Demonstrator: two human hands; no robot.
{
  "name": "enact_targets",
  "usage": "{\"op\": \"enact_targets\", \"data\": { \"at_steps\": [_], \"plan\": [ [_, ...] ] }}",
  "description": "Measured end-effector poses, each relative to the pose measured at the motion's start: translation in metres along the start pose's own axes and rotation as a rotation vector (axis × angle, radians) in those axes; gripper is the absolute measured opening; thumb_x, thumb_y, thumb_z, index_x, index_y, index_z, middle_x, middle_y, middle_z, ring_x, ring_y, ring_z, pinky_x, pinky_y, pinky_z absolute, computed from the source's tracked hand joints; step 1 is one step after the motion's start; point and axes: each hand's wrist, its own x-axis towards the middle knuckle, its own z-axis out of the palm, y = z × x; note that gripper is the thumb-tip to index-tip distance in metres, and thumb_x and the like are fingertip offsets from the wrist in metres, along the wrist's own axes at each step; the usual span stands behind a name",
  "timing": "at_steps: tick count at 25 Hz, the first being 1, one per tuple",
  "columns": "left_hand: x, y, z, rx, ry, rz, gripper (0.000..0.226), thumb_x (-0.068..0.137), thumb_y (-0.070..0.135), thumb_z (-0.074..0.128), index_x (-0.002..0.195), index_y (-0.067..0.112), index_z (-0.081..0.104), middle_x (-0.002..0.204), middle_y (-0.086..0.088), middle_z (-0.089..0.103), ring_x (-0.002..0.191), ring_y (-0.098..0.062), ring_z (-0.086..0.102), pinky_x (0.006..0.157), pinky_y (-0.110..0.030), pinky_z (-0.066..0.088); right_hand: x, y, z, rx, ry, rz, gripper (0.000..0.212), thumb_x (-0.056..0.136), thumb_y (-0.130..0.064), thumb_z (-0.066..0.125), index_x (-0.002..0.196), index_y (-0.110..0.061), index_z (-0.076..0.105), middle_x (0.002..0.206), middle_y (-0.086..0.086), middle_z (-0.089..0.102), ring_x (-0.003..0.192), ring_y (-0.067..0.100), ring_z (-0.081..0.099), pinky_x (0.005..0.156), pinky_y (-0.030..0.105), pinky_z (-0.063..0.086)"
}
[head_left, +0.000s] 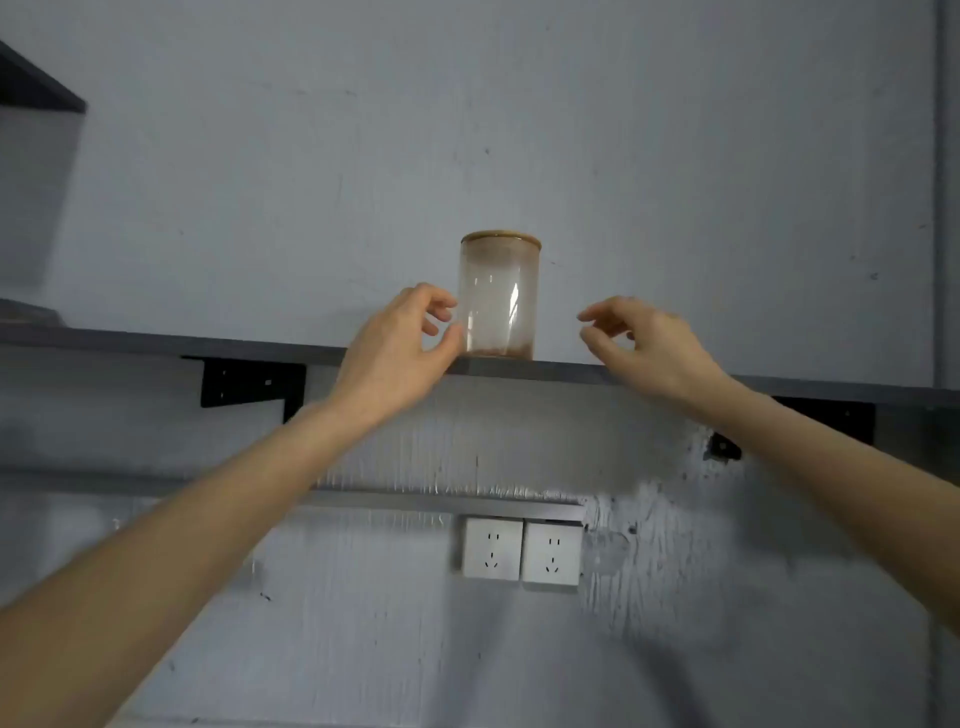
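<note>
Standing upright at the shelf's (561, 371) front edge, the glass jar (498, 306) has the left hand (395, 353) just beside it, fingers loosely curled, gripping nothing. The right hand (644, 348) hovers apart, fingers relaxed, empty.

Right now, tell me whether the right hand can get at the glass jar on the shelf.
Probably yes: the right hand hovers open beside the jar, at its height, with nothing standing between them on the shelf.

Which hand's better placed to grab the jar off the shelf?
Left. The left hand is close beside the jar, fingers curled toward it; the right hand is apart, with wall showing between.
</note>
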Motion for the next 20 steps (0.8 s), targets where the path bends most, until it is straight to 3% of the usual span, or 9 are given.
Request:
{"op": "enact_targets", "data": {
  "at_steps": [2, 5, 8, 11, 14, 16, 20],
  "plan": [
    [0.021, -0.004, 0.004, -0.018, -0.102, -0.152, 0.033, 0.087, 0.023, 0.051, 0.117, 0.010, 0.050, 0.119, -0.007, 0.056, 0.106, -0.022, 0.055, 0.087, -0.031, 0.042, 0.019, -0.001, 0.003, 0.090, -0.068, 0.127, 0.035, 0.090, -0.031, 0.047, 0.120, -0.013, 0.051, 0.116, 0.008, 0.060, 0.099, 0.013, 0.051, 0.084, 0.021, 0.035],
    [0.048, -0.011, 0.011, -0.032, -0.243, -0.366, 0.051, 0.086, 0.032, 0.054, 0.128, 0.007, 0.040, 0.134, -0.010, 0.048, 0.120, -0.023, 0.046, 0.095, -0.029, 0.036, 0.049, -0.001, 0.017, 0.230, -0.172, 0.315, 0.057, 0.088, -0.041, 0.047, 0.134, -0.009, 0.035, 0.134, 0.012, 0.049, 0.120, 0.023, 0.047, 0.103, 0.033, 0.036],
    [0.060, -0.016, 0.027, -0.036, -0.314, -0.385, 0.068, 0.083, 0.041, 0.056, 0.135, 0.006, 0.029, 0.142, -0.012, 0.040, 0.126, -0.025, 0.042, 0.100, -0.034, 0.036, 0.069, -0.002, 0.038, 0.346, -0.165, 0.368, 0.071, 0.086, -0.045, 0.049, 0.139, -0.005, 0.023, 0.145, 0.012, 0.036, 0.130, 0.026, 0.038, 0.110, 0.040, 0.032],
    [0.067, -0.016, 0.041, -0.135, -0.319, -0.368, 0.061, 0.081, 0.042, 0.059, 0.127, 0.008, 0.039, 0.125, -0.008, 0.053, 0.104, -0.020, 0.051, 0.082, -0.028, 0.042, 0.083, -0.006, 0.056, 0.531, -0.223, 0.412, 0.069, 0.082, -0.048, 0.052, 0.135, -0.008, 0.033, 0.141, 0.007, 0.041, 0.126, 0.025, 0.042, 0.103, 0.036, 0.037],
    [0.068, -0.016, 0.048, -0.226, -0.284, -0.375, 0.054, 0.081, 0.040, 0.060, 0.123, 0.011, 0.043, 0.103, -0.001, 0.052, 0.091, -0.016, 0.050, 0.063, -0.019, 0.040, 0.086, -0.007, 0.064, 0.615, -0.219, 0.446, 0.047, 0.081, -0.046, 0.055, 0.114, -0.012, 0.052, 0.123, 0.007, 0.057, 0.115, 0.024, 0.052, 0.097, 0.039, 0.044],
    [0.069, -0.017, 0.047, -0.245, -0.281, -0.377, 0.054, 0.081, 0.039, 0.060, 0.123, 0.011, 0.042, 0.101, 0.001, 0.050, 0.087, -0.015, 0.050, 0.063, -0.015, 0.038, 0.084, -0.005, 0.066, 0.672, -0.187, 0.432, 0.039, 0.081, -0.043, 0.058, 0.106, -0.014, 0.054, 0.116, 0.007, 0.061, 0.108, 0.022, 0.058, 0.093, 0.038, 0.049],
    [0.063, -0.009, 0.041, -0.244, -0.278, -0.325, 0.056, 0.081, 0.038, 0.060, 0.127, 0.013, 0.040, 0.106, 0.002, 0.049, 0.085, -0.011, 0.049, 0.068, -0.019, 0.041, 0.074, -0.010, 0.059, 0.699, -0.092, 0.404, 0.054, 0.078, -0.042, 0.062, 0.121, -0.011, 0.049, 0.116, 0.006, 0.061, 0.100, 0.018, 0.060, 0.086, 0.034, 0.052]
  ]
}}
